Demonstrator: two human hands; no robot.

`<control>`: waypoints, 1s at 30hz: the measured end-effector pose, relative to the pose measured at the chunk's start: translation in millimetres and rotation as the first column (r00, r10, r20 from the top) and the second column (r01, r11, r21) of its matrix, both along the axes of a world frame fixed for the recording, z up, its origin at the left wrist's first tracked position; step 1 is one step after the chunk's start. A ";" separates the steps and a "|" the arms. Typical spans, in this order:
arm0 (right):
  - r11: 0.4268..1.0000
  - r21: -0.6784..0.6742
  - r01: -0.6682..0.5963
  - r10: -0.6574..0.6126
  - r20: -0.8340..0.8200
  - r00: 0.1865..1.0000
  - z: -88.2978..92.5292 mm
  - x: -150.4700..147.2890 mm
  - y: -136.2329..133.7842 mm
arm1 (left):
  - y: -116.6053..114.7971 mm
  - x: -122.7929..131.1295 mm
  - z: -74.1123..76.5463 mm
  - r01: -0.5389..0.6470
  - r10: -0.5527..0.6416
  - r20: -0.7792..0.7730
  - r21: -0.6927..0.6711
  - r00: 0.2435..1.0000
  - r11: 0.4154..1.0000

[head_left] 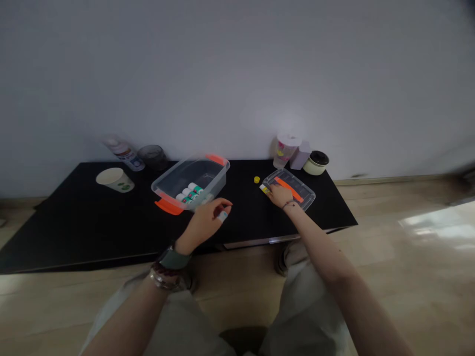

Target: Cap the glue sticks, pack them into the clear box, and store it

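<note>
Left hand (206, 221) beside clear box (217, 181); right hand (281, 196) touches lid (304, 196).

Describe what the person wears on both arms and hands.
Both forearms are bare, with no sleeves. Behind the left hand sits a watch with a grey-green strap, then dark beaded and metallic bracelets. A pale band wraps one left finger. Behind the right hand is only a thin dark cord.

No word or number can be read here. The bottle (124, 151) far to the left of the left hand (208, 217) has a label, and the plastic cup (284, 150) behind the right hand (281, 196) has coloured print. Both are too blurred.
</note>
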State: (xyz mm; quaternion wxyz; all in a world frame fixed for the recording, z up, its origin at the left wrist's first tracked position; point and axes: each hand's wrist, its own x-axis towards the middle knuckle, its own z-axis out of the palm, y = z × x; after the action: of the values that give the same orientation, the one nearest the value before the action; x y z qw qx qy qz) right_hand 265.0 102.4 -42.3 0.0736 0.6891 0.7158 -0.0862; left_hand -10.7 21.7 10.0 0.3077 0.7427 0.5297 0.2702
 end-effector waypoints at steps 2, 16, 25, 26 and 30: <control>1.000 -0.014 0.012 -0.012 0.020 1.000 -5.5 -4.4 0.6 | 0.3 -1.2 -21.0 0.055 -0.054 0.023 -0.081 0.998 0.995; 0.967 -0.138 -0.216 0.096 -0.584 0.806 4.5 -54.7 -20.0 | 22.1 17.2 -81.1 -0.035 0.277 0.361 -0.554 0.890 0.832; 0.885 -0.158 -0.437 0.113 -0.840 0.531 13.3 -52.4 -6.1 | 17.9 23.3 -61.7 0.082 0.188 0.551 -0.428 0.813 0.900; 0.930 -0.126 -0.346 0.132 -0.763 0.633 12.1 -46.6 1.0 | 17.2 23.7 -60.3 0.093 0.193 0.567 -0.436 0.801 0.895; 0.984 0.168 -0.064 0.114 -0.305 0.945 -2.3 -28.9 22.5 | 16.7 23.5 -60.1 0.103 0.202 0.563 -0.462 0.801 0.881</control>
State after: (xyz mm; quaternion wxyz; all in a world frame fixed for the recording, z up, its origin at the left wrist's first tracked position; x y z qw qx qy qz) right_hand 236.0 125.0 -44.6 -0.0913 0.6370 0.7535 -0.1347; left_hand 12.8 38.5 -50.2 0.6218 0.5076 0.4748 0.3608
